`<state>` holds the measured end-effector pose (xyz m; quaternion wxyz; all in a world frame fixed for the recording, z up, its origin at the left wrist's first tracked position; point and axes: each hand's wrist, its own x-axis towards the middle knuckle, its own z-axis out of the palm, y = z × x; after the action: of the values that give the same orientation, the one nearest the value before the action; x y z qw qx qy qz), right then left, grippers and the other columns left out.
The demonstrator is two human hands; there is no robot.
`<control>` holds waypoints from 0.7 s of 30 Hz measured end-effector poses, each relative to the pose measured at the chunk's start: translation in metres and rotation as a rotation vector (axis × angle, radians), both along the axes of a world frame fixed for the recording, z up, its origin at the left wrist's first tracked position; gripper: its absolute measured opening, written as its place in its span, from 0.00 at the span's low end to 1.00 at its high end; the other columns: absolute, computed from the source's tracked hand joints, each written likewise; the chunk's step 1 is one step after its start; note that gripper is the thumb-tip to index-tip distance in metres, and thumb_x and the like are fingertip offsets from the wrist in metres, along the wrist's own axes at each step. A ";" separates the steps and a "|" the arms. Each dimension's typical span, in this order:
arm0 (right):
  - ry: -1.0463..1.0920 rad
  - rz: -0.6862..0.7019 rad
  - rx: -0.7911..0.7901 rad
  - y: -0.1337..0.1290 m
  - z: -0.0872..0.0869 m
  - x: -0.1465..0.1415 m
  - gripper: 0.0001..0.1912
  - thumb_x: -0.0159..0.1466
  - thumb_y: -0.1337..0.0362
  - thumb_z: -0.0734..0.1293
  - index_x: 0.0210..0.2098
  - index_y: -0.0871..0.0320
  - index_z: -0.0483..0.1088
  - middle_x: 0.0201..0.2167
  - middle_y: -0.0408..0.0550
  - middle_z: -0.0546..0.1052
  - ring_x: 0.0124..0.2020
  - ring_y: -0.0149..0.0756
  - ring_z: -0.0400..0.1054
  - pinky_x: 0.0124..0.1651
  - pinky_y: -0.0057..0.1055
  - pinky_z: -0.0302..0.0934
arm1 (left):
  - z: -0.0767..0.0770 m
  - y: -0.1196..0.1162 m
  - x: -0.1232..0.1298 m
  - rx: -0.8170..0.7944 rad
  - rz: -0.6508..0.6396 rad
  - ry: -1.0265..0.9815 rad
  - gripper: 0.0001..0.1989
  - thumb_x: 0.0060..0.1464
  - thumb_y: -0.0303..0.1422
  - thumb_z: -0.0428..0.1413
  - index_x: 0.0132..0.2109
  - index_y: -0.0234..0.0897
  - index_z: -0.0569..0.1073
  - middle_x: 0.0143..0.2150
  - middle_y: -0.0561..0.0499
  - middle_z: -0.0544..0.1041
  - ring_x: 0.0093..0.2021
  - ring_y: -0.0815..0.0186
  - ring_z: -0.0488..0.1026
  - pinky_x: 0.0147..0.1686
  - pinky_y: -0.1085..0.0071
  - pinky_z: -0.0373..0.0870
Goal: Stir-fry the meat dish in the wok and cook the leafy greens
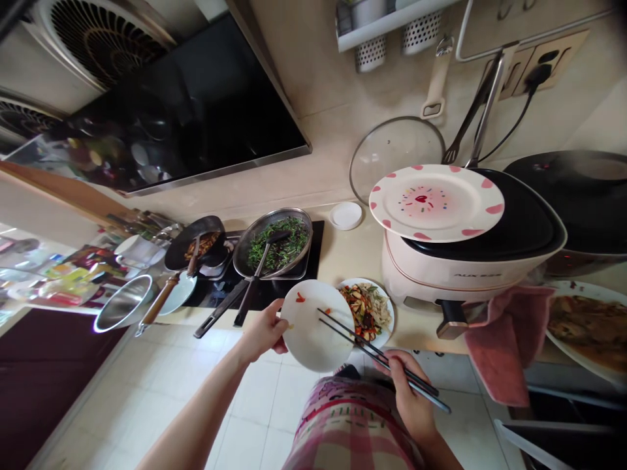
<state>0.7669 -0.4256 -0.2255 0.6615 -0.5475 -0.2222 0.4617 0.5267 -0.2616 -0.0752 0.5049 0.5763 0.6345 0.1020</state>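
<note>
One kitchen counter [343, 251], pale tiled floor [249, 405]; left hand [268, 331] grips white plate [313, 336], right hand [405, 388] chopsticks [365, 343].
Rightmost dish [585, 361] cut off.

Beige wall tiles [323, 140] rise before me behind a cream countertop [337, 251]; a black-fronted range hood [196, 111] juts overhead. Below, a dark maroon cabinet front [53, 378] meets glossy pale floor tiles [259, 398], brightly lit.

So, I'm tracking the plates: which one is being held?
The white plate with red scraps, gripped by the left hand; the patterned plate and the food plates sit unheld.
</note>
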 end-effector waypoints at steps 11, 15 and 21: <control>-0.002 0.037 0.035 0.003 -0.004 -0.029 0.13 0.61 0.52 0.69 0.36 0.54 0.72 0.36 0.49 0.78 0.38 0.45 0.75 0.44 0.39 0.72 | 0.002 0.006 0.014 -0.077 -0.087 0.044 0.21 0.48 0.26 0.48 0.51 0.32 0.61 0.20 0.54 0.76 0.15 0.67 0.72 0.12 0.78 0.67; 0.057 -0.163 -0.023 0.007 -0.006 -0.027 0.14 0.61 0.50 0.69 0.34 0.54 0.69 0.34 0.46 0.78 0.36 0.42 0.76 0.44 0.37 0.72 | 0.004 0.007 0.016 -0.113 -0.085 0.023 0.23 0.48 0.27 0.49 0.53 0.31 0.60 0.20 0.54 0.75 0.15 0.68 0.72 0.12 0.78 0.67; 0.134 -0.073 -0.016 -0.004 -0.017 -0.028 0.16 0.62 0.50 0.68 0.39 0.56 0.73 0.40 0.50 0.78 0.39 0.45 0.76 0.47 0.39 0.71 | 0.003 0.006 0.017 -0.138 -0.119 0.023 0.25 0.48 0.30 0.52 0.54 0.31 0.60 0.20 0.54 0.75 0.15 0.67 0.72 0.12 0.78 0.66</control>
<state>0.7387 -0.4299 -0.2423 0.6869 -0.5286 -0.1535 0.4746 0.5439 -0.2552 -0.0723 0.5410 0.5781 0.6104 0.0212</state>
